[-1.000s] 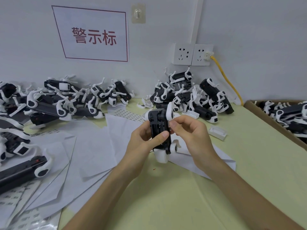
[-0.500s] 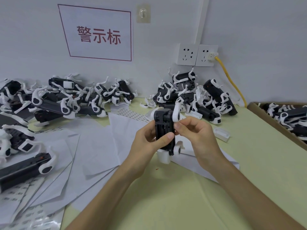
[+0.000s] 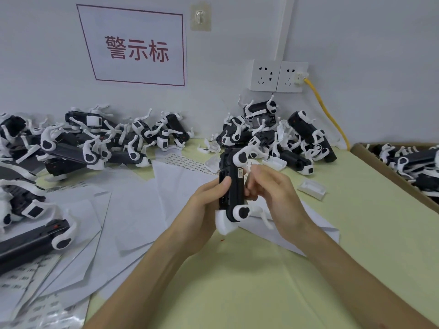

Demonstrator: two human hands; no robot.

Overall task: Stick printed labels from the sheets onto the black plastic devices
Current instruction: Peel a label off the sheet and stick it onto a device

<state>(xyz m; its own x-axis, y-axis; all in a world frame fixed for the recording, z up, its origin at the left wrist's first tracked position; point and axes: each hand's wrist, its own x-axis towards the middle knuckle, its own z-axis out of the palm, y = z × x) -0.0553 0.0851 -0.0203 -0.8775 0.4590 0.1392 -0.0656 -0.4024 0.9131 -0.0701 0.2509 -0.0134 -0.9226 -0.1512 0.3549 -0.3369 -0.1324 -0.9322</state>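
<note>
Dead centre, the black device (image 3: 234,186) stands upright above the desk (image 3: 237,293). The left hand (image 3: 204,205) grips it, thumb curled across its front, the other fingers hidden behind the body. A small white label (image 3: 240,173) sits on its right edge, the print too small to read. The right hand (image 3: 278,195) comes in from 3 o'clock, fingers (image 3: 257,179) curled against that same edge. They are motion-blurred, so I can't tell whether they pinch anything. At 11 o'clock from the device a label sheet (image 3: 183,161) peeks out, half buried under blank paper (image 3: 133,210). There is a left pile (image 3: 71,150) of devices at 9 o'clock and a back pile (image 3: 299,128) at 1 o'clock. A cardboard box (image 3: 392,173) holding more sits at 3 o'clock, cut off by the frame.
</note>
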